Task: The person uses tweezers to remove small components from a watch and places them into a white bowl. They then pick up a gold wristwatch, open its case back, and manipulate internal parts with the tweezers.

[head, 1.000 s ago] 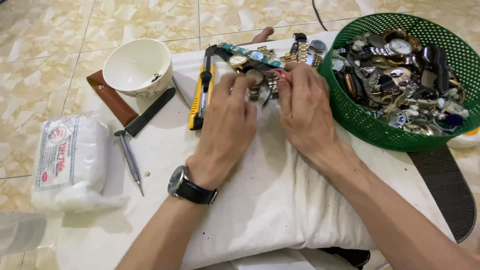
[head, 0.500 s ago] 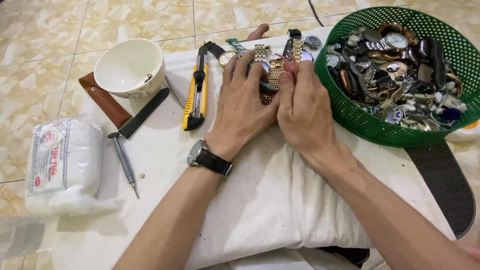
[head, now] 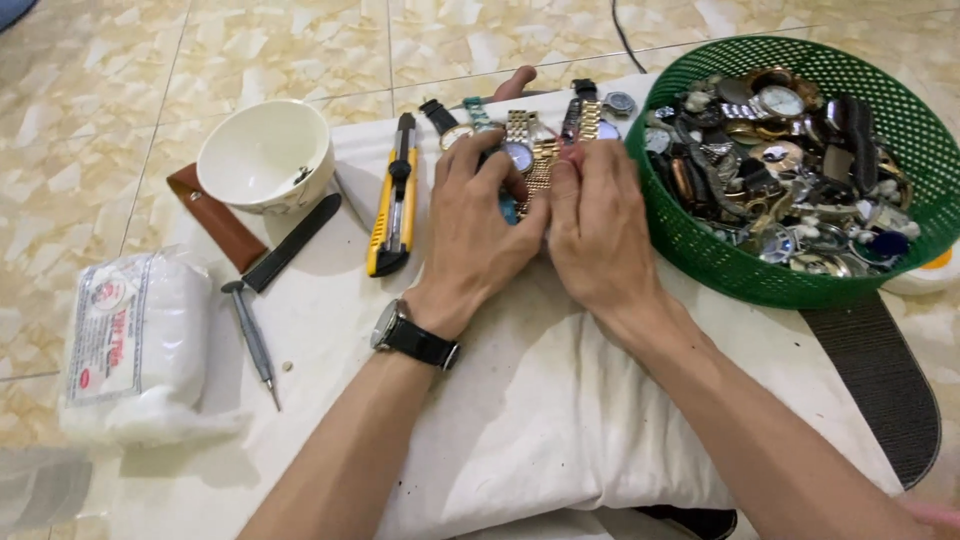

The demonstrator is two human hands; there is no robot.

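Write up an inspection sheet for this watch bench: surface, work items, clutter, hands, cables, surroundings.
Surface: white cloth over a cushion on a tiled floor.
Job's things: row of wristwatches on the cloth, partly under both hands.
Clutter: green basket heaped with watches; white bowl; yellow utility knife; black strap; small screwdriver; brown leather piece; white packet.
Hands: left hand and right hand side by side, fingers on the watches.
Cables: black cable on the floor.
Surroundings: black mesh mat.
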